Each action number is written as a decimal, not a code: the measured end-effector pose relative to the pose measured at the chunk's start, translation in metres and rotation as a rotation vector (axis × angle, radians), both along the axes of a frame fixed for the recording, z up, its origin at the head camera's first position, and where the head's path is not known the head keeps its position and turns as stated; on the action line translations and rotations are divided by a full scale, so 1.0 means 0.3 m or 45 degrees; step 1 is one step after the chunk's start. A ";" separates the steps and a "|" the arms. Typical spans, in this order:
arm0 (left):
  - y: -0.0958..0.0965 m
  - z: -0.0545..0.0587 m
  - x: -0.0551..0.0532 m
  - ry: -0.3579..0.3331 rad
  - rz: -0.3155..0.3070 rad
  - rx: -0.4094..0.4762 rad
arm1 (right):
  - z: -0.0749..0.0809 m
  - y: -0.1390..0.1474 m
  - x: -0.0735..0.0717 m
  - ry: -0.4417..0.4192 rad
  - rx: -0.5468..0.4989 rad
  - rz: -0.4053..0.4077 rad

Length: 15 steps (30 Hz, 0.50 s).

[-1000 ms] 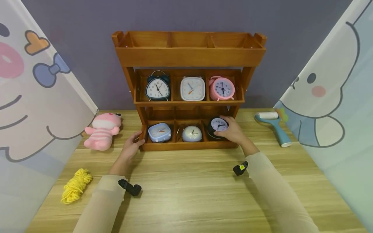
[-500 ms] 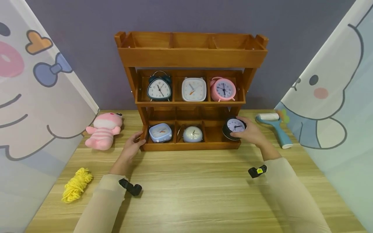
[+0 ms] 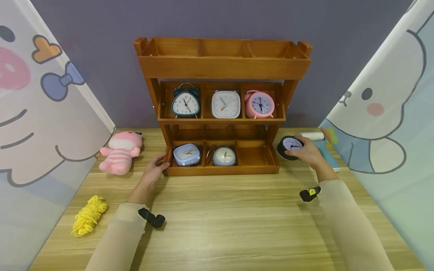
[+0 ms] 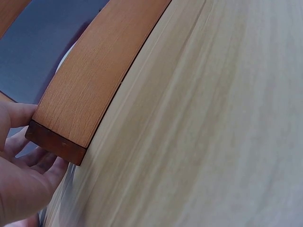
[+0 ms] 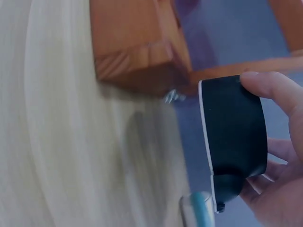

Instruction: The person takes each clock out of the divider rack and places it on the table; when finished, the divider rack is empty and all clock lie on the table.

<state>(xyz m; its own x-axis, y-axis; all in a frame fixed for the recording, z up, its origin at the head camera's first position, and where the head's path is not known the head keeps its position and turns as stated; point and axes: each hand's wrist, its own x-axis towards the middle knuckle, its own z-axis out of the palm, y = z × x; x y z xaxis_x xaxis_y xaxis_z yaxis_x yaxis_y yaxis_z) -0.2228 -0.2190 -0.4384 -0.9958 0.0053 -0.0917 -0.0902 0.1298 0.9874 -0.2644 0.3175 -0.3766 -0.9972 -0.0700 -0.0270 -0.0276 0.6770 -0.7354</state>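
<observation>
My right hand grips a round black alarm clock with a white dial, just past the lower right end of the wooden shelf rack. In the right wrist view the thumb lies on one side of the clock's black body, fingers on the other. My left hand holds the rack's lower left corner; thumb and fingers bracket the wooden end in the left wrist view. A blue clock and a round pale clock sit in the bottom tier, whose right compartment is bare.
On the middle tier stand a dark green twin-bell clock, a white square clock and a pink clock. A blue-handled lint roller lies partly behind my right hand. At left are a pink plush toy and yellow yarn.
My right hand has lifted the black alarm clock out of the bottom right compartment and carried it right, beyond the rack's end. The left hand has stayed at the corner.
</observation>
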 end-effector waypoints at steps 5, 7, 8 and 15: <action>-0.007 -0.015 -0.005 0.011 -0.005 -0.026 | -0.058 0.026 -0.053 -0.005 0.011 -0.030; -0.015 -0.041 -0.017 0.024 0.004 -0.035 | -0.085 0.030 -0.077 -0.014 0.032 -0.038; -0.015 -0.041 -0.016 0.023 0.003 -0.031 | -0.099 0.030 -0.089 -0.019 0.039 -0.041; -0.014 -0.043 -0.020 -0.001 0.005 0.025 | -0.128 0.024 -0.130 -0.029 0.109 -0.093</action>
<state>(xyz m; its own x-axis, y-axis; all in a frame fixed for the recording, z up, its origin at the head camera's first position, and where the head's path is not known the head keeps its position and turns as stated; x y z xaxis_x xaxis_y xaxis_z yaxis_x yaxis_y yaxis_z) -0.2289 -0.2231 -0.4511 -0.9957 0.0029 -0.0924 -0.0915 0.1096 0.9897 -0.3034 0.3247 -0.4151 -0.9986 0.0063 -0.0527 0.0403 0.7372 -0.6745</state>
